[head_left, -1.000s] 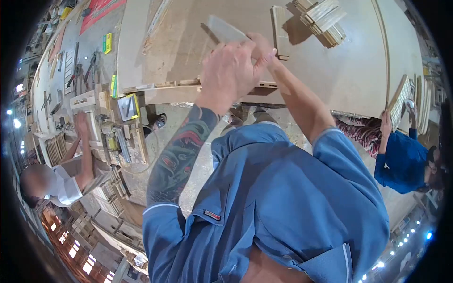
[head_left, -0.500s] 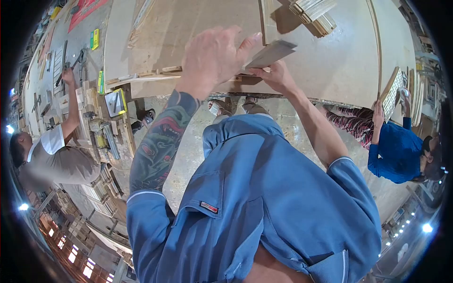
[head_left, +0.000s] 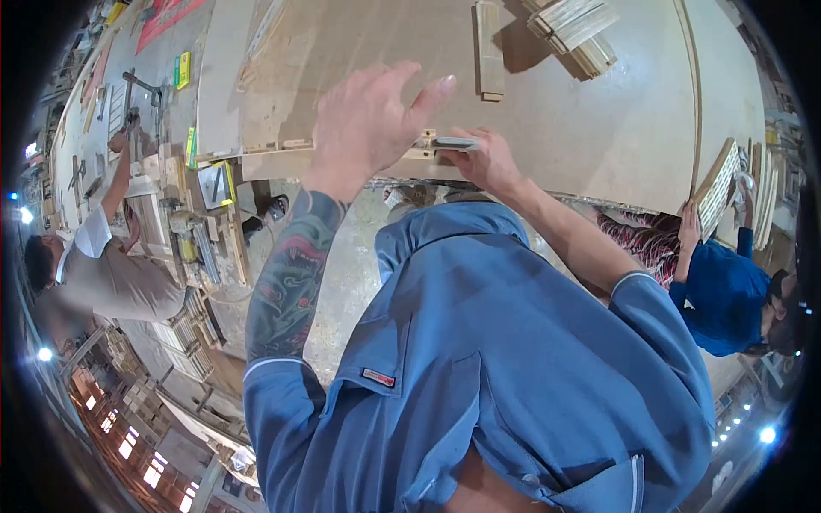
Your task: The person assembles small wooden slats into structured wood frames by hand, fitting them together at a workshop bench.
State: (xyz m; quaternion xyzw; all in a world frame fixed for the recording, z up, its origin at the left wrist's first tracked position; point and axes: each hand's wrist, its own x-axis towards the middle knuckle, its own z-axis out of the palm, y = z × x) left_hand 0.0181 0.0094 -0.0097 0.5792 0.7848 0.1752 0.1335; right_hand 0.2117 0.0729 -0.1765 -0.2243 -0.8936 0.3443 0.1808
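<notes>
My left hand (head_left: 363,120) is held over the front edge of the table, palm down, fingers stretched and thumb spread apart, with nothing in it. Its tattooed forearm reaches up from the lower left. My right hand (head_left: 492,162) is closed on a short, flat grey piece (head_left: 453,143), which points left toward my left hand. What it is made of I cannot tell. Directly below the piece, a wooden strip (head_left: 417,155) lies along the table edge. Farther back a short wooden slat (head_left: 489,60) lies flat on the table.
A stack of wooden slats (head_left: 577,30) sits at the back of the table (head_left: 590,120). At left, a person (head_left: 115,269) reaches toward a clamp-like tool. Another person in blue (head_left: 727,291) handles a perforated panel (head_left: 717,188) at right. Yellow-green boxes (head_left: 182,71) lie at left.
My right hand has come down and left to the table edge, and the flat grey piece now lies more level. My left hand stays open and has shifted slightly left.
</notes>
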